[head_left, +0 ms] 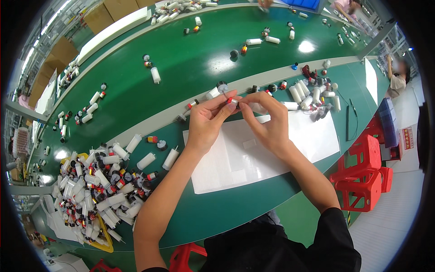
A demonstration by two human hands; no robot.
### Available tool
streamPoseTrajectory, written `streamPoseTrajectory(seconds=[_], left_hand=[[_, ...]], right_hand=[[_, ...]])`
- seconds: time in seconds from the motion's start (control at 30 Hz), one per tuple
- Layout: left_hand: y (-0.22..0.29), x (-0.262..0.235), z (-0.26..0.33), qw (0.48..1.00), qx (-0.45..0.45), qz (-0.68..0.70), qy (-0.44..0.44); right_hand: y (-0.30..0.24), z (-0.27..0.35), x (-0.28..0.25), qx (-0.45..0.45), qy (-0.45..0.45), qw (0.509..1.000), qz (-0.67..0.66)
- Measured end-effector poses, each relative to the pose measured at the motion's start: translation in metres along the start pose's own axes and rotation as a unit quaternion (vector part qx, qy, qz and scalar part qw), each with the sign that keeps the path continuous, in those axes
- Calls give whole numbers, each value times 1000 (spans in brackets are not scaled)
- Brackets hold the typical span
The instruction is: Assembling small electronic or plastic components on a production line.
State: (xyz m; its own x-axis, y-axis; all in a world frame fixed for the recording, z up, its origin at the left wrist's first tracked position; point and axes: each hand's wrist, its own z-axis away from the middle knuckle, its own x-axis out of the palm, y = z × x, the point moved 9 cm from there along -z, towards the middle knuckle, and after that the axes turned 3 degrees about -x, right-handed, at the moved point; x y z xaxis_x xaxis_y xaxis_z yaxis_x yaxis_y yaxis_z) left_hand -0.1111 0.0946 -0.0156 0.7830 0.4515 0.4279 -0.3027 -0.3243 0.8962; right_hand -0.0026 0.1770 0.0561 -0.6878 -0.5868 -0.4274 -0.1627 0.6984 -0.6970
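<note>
Just above the far edge of a white sheet (213, 177), my two hands meet at a small red, white and black part (233, 101). My left hand (204, 124) is closed, pinching the part between thumb and fingers. From the other side, the thumb and forefinger of my right hand (272, 124) are closed at the part's dark end, which the fingertips partly hide. Close beyond my left fingers lie a white cylinder (212, 93) and a grey-and-black cap (222, 86). A small red-and-black part (193, 104) rests beside my left hand.
At left, a yellow tray (105, 240) overflows with white cylinders and red-black parts. More white cylinders (295, 94) cluster at right. Past a pale rail (149, 114), a green belt (190, 59) carries scattered parts. Red stools (362, 174) stand at right; other people sit farther off.
</note>
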Motion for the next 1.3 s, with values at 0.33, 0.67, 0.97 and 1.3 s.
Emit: streamPoseTrajectory(seconds=[0.33,0.67,0.97,1.3], left_hand=[[2,-4,1,1000,9,-18,15],[0,-1,2,999,7,-42,-5],[4,1,5,997,-6,-76,34],[-5,3,3,999,-19,-46,5]], right_hand=[[11,4,8,6,-16,999,-36],[0,8,2,-28,-28,999,13],[-10,10,10,-114,-29,985,124],[28,13,2,120,-69,989,-48]])
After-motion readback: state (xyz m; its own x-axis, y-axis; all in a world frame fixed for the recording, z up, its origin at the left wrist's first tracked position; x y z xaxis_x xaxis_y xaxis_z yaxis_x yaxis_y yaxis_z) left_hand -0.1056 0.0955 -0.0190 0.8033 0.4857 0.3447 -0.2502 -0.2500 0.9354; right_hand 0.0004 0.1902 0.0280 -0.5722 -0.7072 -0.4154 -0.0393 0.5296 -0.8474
